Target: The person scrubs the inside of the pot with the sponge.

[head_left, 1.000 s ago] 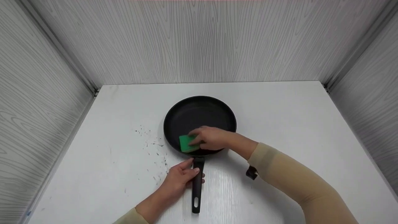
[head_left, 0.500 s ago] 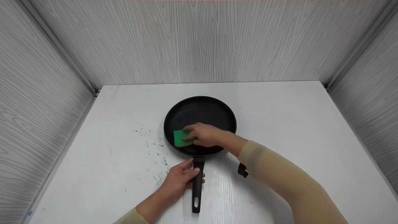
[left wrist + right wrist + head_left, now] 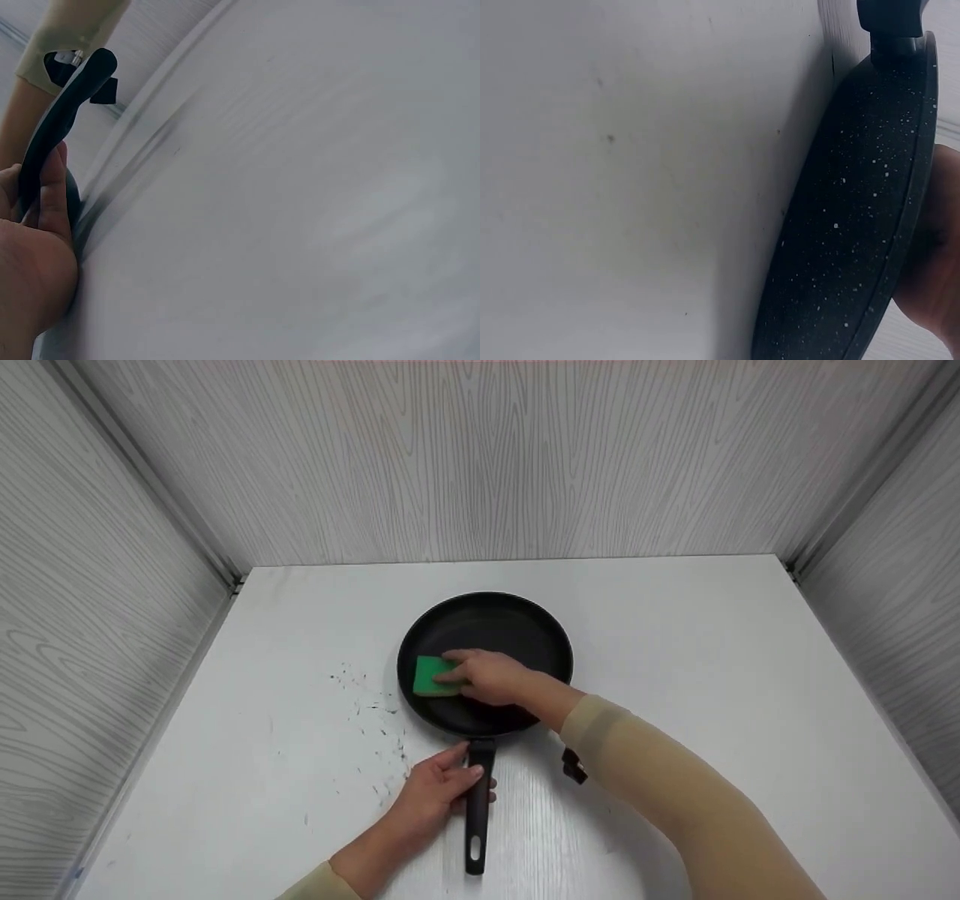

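A black frying pan (image 3: 495, 622) sits on the white table, its handle pointing toward the person. The left hand (image 3: 435, 787) grips that handle (image 3: 478, 817) near the pan, thumb on top and fingertips showing on the far side; the left wrist view also shows the handle (image 3: 64, 112) between thumb and fingers. Inside the pan, at its left side, the right hand (image 3: 487, 675) holds a green sponge (image 3: 429, 676) with a yellowish lower edge, fingers over its top. The right wrist view shows the pan's speckled outer side (image 3: 847, 202), which hides most of the right hand.
Dark specks and smudges (image 3: 382, 731) mark the white table (image 3: 675, 645) left of the pan. Grey wood-grain panels (image 3: 480, 457) stand behind and at both sides. A small black device (image 3: 574, 766) hangs under the right sleeve.
Within the pan, the right hand has moved the sponge leftward and away from the person, along the left side. The left hand and the pan stay in place.
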`<state>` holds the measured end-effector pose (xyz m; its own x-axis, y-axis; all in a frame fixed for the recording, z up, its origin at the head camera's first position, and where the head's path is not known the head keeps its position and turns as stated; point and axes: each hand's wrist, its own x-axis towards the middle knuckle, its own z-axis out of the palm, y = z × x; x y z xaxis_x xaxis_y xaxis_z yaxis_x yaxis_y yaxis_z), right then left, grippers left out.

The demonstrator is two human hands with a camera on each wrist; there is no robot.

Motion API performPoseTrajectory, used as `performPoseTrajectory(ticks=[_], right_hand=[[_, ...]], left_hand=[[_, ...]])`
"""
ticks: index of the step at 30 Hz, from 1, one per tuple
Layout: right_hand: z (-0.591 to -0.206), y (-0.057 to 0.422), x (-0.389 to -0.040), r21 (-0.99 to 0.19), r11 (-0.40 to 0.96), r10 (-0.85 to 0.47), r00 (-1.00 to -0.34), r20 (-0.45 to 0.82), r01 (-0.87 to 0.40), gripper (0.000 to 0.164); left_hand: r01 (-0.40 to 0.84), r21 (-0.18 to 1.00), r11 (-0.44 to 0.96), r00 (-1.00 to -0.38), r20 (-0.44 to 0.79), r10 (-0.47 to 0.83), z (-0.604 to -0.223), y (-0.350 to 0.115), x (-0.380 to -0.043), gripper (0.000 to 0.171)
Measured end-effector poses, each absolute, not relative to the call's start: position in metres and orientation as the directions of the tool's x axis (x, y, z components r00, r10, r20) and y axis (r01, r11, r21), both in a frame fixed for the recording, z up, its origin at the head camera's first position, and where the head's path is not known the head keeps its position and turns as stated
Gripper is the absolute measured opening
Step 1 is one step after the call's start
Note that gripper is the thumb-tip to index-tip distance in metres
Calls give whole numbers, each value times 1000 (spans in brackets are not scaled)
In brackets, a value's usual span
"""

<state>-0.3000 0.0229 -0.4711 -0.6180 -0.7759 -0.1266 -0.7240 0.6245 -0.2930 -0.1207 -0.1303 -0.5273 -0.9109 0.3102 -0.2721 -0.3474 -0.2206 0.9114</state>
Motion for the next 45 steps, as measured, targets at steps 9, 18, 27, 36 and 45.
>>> performPoseTrajectory(ticks=[9,18,27,36,45], right_hand=[[-472,22,-305,-274,641,-763,-634,-126,-717,47],[-473,17,-309,-255,673,-733,-672,-105,-694,45],[-472,17,-310,-195,712,-701,-699,-143,-674,53],[-474,19,-314,-199,746,-664,-733,-149,-636,52],[-474,25,-322,-184,799,-599,-787,-147,-573,53]], left_hand=[[-342,915,-216,-911,-266,314,-530,-130,-121,74],[-340,915,-217,-914,-267,306,-528,-130,-121,74],[-341,918,-201,-911,-269,313,-528,-131,-120,75],[-342,909,-237,-912,-262,315,-529,-130,-119,75],[-343,911,-228,-915,-270,301,-529,-130,-119,75]])
